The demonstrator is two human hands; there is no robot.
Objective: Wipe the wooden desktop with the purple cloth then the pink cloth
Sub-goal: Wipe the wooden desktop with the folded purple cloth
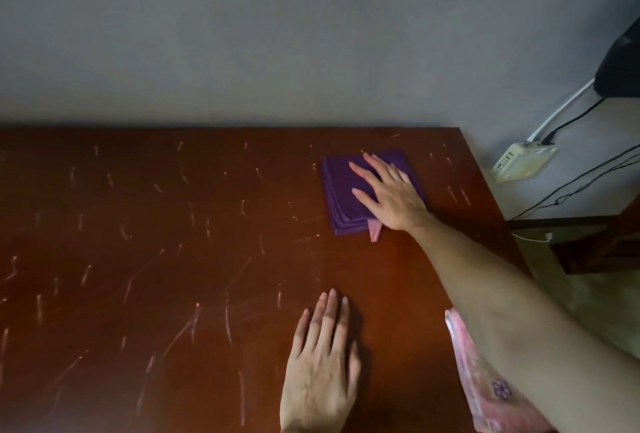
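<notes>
Nearest the camera, the person's left hand [320,363] lies flat and palm down on the reddish-brown wooden desktop [173,259], fingers straight and close together, holding nothing. Just to its right, at the desk's near right edge, a pink patterned fabric [485,394] with a small purple flower motif shows under the right forearm; whether it is clothing or a cloth cannot be told.

Farther out, the bare right arm stretches diagonally toward the desk's far right corner. The right hand [391,192] rests there with fingers spread and extended, pressing down flat on a folded purple cloth [341,187] rather than gripping it. The purple cloth is a roughly square stack of layers, lying near the far right corner of the desktop, well apart from the left hand. A small pink strip of cloth [374,230] pokes out from under the purple cloth's near edge, just beside the right wrist.

The desktop's surface carries many pale streaks and scratch-like marks across its whole width.

Beyond the desk's far edge stands a plain grey wall [242,34]. To the right of the desk, a cream-coloured power strip [523,161] lies on the floor with a white cable and black cables running from it, and a dark object sits at the upper right edge.
</notes>
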